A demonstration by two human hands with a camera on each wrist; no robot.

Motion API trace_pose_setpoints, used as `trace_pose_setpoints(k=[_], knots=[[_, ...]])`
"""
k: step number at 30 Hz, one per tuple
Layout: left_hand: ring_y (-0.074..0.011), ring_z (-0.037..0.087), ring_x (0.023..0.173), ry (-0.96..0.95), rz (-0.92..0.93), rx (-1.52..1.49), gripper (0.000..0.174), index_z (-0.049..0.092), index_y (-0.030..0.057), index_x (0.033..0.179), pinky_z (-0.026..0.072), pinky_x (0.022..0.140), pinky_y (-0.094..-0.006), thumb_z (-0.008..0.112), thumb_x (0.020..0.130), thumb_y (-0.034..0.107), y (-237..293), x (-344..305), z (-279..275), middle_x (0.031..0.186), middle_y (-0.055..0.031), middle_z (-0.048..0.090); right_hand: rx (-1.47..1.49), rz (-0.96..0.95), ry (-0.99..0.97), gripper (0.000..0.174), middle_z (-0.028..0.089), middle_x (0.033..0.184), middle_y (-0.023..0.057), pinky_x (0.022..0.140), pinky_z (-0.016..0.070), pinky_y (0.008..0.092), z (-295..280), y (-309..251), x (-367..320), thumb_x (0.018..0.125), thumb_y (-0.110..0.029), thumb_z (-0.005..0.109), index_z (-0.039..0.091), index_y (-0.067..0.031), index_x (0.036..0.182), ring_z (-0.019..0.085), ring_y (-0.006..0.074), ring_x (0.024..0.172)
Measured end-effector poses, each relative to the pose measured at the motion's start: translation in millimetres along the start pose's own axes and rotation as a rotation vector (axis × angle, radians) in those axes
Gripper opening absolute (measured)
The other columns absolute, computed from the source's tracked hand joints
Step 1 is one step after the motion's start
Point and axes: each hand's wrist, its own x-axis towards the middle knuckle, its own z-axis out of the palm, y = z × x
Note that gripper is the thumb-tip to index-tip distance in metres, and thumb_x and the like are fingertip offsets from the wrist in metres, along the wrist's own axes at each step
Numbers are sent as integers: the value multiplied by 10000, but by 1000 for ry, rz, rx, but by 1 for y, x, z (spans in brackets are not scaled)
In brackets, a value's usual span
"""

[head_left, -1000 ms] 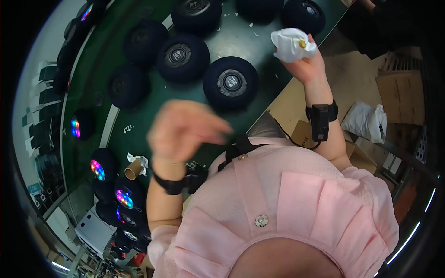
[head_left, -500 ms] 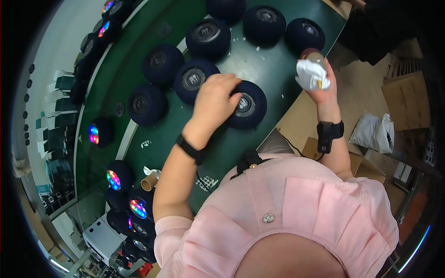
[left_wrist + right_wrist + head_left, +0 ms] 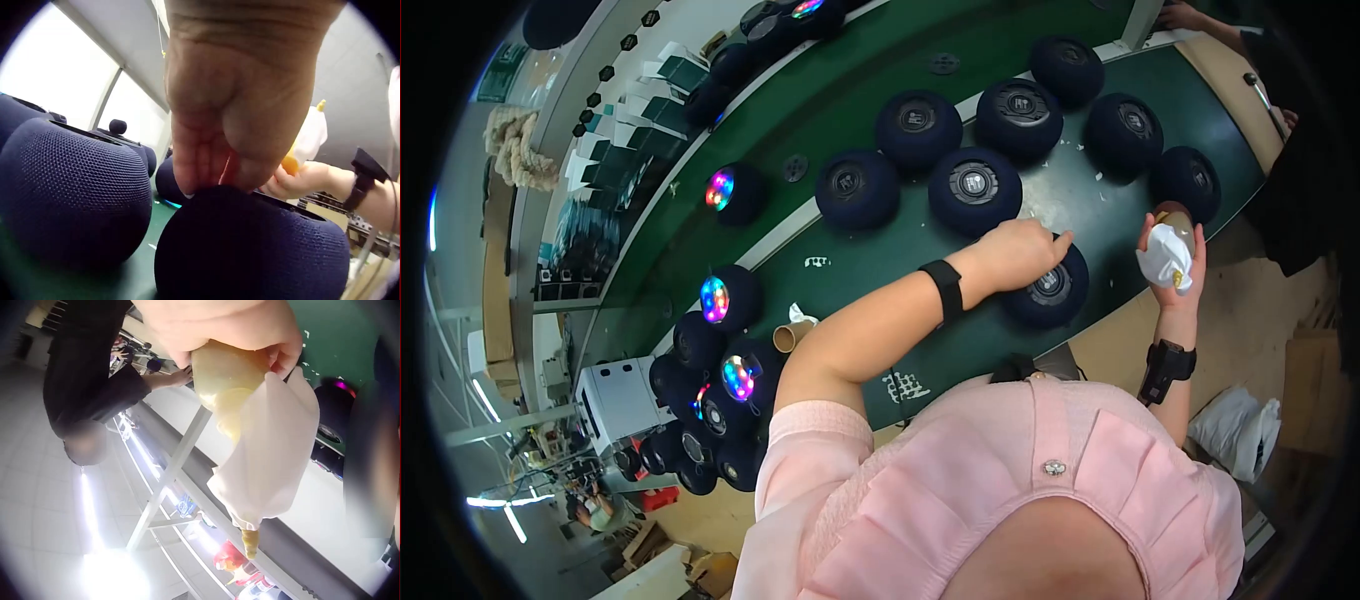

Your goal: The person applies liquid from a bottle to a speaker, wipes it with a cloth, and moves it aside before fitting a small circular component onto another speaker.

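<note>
My left hand [image 3: 1020, 255] is at the top of a dark blue fabric-covered round speaker [image 3: 1050, 292]. In the left wrist view its fingers point down and the fingertips vanish behind the rim of that speaker [image 3: 250, 250]; I cannot tell whether they pinch anything there. Raised at the table's front edge, my right hand [image 3: 1175, 285] grips a yellowish translucent bottle [image 3: 228, 369]. White cloth [image 3: 275, 444] drapes over the bottle, and a pointed yellow tip [image 3: 250, 544] sticks out of it.
Several more dark blue speakers [image 3: 975, 190] stand on the green table [image 3: 920, 340], one beside the right hand. Lit speakers [image 3: 718, 298] cluster at left near a cardboard tube [image 3: 788, 337]. White scraps [image 3: 905, 386] lie near my body. Another person's hand [image 3: 1182, 17] shows at upper right.
The left hand went from blurred above the near table to the speaker. The bottle, held throughout by the right hand, has tilted to show its brown end. The head view has swung left.
</note>
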Motion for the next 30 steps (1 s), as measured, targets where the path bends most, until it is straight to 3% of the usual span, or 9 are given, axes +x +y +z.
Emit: trace_pose_setpoints(k=[13,18,20,23,26,27,28,29,30], knots=[[-287,585,576,347,-446,-55,183,488,36,846,476,487,-373,559,678,43,17,14,29,661,-132,563,237,107,6,541,524,1067,225,831,492,387,35,35,15,807,-341,590,443,63,1134,548,334,969],[-306,601,737,231,-379,-434,229,567,62,865,475,658,-413,661,697,186,14,-14,0,738,-102,599,301,94,55,489,533,1079,191,872,455,444,16,31,22,820,-336,562,494,39,1127,525,343,1011],[-304,595,787,685,-387,-303,243,583,70,886,475,697,-390,673,669,136,-14,-42,-41,771,-94,601,341,75,78,478,536,1074,188,870,455,435,6,28,25,809,-338,572,512,26,1113,520,336,1020],[-265,553,823,1206,-769,68,305,576,-18,948,451,776,-377,677,700,127,-122,-124,-93,900,-142,581,364,91,104,480,534,1061,175,852,471,391,9,26,19,785,-328,611,522,23,1101,524,315,1009],[-364,562,983,1423,-1760,271,597,552,-78,1110,435,888,-412,743,671,279,-239,-251,-77,1101,-251,570,363,112,114,482,534,1049,170,846,475,370,18,27,14,782,-331,620,524,21,1096,527,303,1004],[-325,582,968,1528,-1922,-87,593,567,-72,1099,445,892,-409,762,676,295,-262,-284,-70,1108,-224,582,383,111,144,486,533,1044,169,842,477,361,19,29,11,781,-336,623,523,22,1095,529,297,1001],[-276,597,929,1816,-1552,-642,561,584,-47,1091,463,863,-418,762,690,303,-299,-330,-35,1091,-182,597,393,96,120,486,533,1044,169,842,477,361,19,32,9,781,-336,623,523,22,1095,529,297,1001],[-232,587,935,1823,-1407,-1042,493,607,-20,1064,454,866,-387,730,730,322,-286,-328,-35,1066,-124,611,364,86,129,495,533,1040,172,833,482,361,20,34,9,782,-347,620,516,20,1098,532,292,992],[-234,546,990,1629,-1638,-1088,534,587,58,1106,410,865,-430,721,709,388,-260,-307,-54,1112,-92,594,334,72,142,504,533,1037,175,823,486,360,20,34,7,783,-357,618,510,18,1102,535,287,984]])
